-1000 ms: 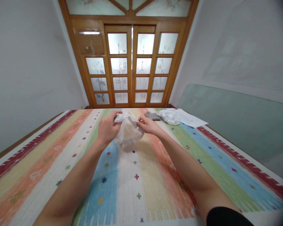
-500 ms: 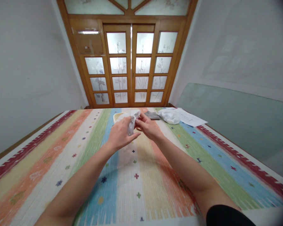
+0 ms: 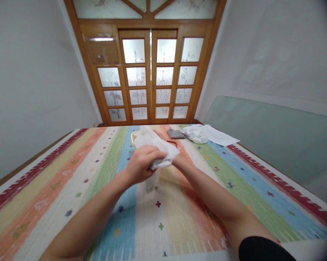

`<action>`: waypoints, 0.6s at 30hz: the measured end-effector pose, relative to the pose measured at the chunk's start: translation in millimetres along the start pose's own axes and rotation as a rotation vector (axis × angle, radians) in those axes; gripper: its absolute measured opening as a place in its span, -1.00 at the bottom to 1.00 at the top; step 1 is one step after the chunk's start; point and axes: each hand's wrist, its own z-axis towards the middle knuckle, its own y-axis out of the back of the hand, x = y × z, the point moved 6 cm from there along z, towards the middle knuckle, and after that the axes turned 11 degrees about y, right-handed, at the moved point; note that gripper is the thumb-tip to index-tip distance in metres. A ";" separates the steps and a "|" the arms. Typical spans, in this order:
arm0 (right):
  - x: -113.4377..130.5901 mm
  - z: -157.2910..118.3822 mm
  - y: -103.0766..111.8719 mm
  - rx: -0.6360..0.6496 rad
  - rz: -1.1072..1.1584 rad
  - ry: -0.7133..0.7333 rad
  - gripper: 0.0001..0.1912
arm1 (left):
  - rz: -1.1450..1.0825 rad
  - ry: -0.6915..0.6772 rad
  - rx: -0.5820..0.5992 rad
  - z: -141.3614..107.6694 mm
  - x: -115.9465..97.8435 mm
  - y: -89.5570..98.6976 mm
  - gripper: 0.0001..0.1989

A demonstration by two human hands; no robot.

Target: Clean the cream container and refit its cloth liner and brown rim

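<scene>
A thin, white, partly see-through plastic bag (image 3: 156, 143) is bunched up over the table. My left hand (image 3: 143, 163) is closed round its near edge, and a loose end hangs below the fingers. My right hand (image 3: 180, 164) is mostly hidden by the bag; only the part near the wrist shows clearly, so I cannot tell whether it is inside or behind the plastic. Left of the bag, the rim of a pale yellow container (image 3: 133, 137) peeks out. A thin reddish-brown curved thing (image 3: 173, 142) shows just right of the bag, its kind unclear.
A folded grey cloth (image 3: 175, 133) lies beyond my hands to the right. Beside it are a crumpled white plastic bag (image 3: 196, 135) and a printed sheet of paper (image 3: 220, 136). A striped tablecloth (image 3: 109, 203) covers the table. Wood-and-glass doors (image 3: 149, 76) stand past the far edge.
The white plastic has been spread out and drawn toward me and to the right. My left hand has closed on its edge, while the right hand has gone largely out of sight behind or inside it.
</scene>
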 end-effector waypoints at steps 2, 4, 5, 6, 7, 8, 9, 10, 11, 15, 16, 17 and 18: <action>-1.8 -1.9 -0.4 0.015 -0.012 0.006 -0.65 | 0.020 -0.098 0.192 -2.3 -18.1 -12.9 -0.73; -1.2 -1.7 3.0 0.031 -0.060 0.026 -0.71 | 0.049 -0.149 0.357 -5.0 -31.4 -23.2 -0.69; -0.7 -0.5 6.2 0.029 -0.085 0.033 -0.79 | 0.053 -0.164 0.424 -6.2 -36.4 -26.6 -0.68; 0.3 1.3 10.3 0.015 -0.109 0.043 -0.87 | 0.041 -0.171 0.484 -7.1 -40.4 -28.8 -0.67; 2.0 3.5 15.1 -0.009 -0.129 0.059 -0.92 | 0.008 -0.172 0.538 -7.9 -43.6 -29.9 -0.66; 4.6 5.8 20.3 -0.037 -0.146 0.081 -0.91 | -0.046 -0.167 0.589 -8.6 -46.0 -30.0 -0.66; 7.9 8.0 26.1 -0.074 -0.160 0.107 -0.88 | -0.114 -0.157 0.634 -9.2 -47.7 -29.0 -0.65; 11.4 9.6 32.4 -0.117 -0.173 0.128 -0.86 | -0.190 -0.139 0.679 -9.9 -48.4 -27.5 -0.65; 14.5 10.7 39.1 -0.163 -0.182 0.137 -0.84 | -0.270 -0.119 0.731 -11.0 -48.4 -25.6 -0.65; 18.2 9.4 66.3 -0.343 -0.221 0.028 -0.84 | -0.537 -0.011 0.986 -18.3 -43.1 -17.8 -0.54; 17.7 8.2 72.4 -0.383 -0.236 -0.009 -0.84 | -0.557 0.037 0.976 -16.8 -38.5 -15.0 -0.55; 17.4 7.2 77.7 -0.418 -0.253 -0.033 -0.84 | -0.552 0.101 0.900 -12.5 -31.3 -11.8 -0.60; 17.8 6.5 82.0 -0.447 -0.272 -0.037 -0.84 | -0.521 0.177 0.768 -6.4 -21.4 -7.8 -0.67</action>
